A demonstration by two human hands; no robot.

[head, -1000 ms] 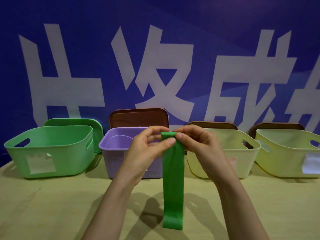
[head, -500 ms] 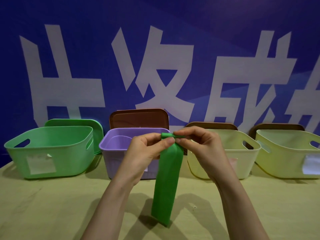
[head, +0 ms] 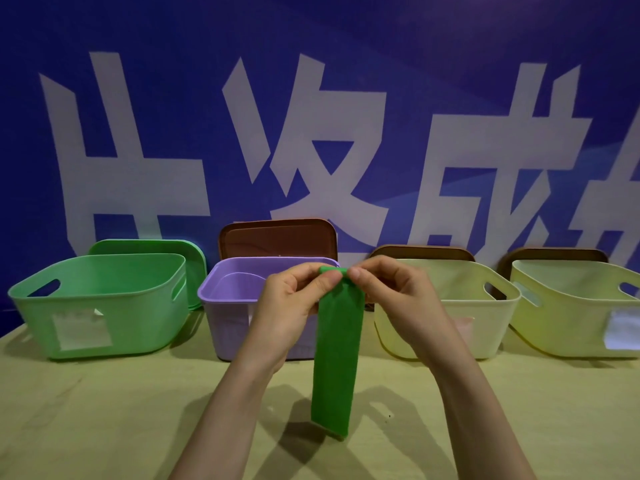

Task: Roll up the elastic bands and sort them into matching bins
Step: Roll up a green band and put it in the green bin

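Pinch on flat green band

I see a plain deep-green band below the fingers. Left of them is a mint-green bin, just behind them a lilac bin with a brown lid, to their right a cream bin and a yellow-green bin. Above them, a blue backdrop bears white characters.

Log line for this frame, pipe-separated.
left hand pinches green band top roll | right hand pinches it too | tail hangs unrolled | green bin far left
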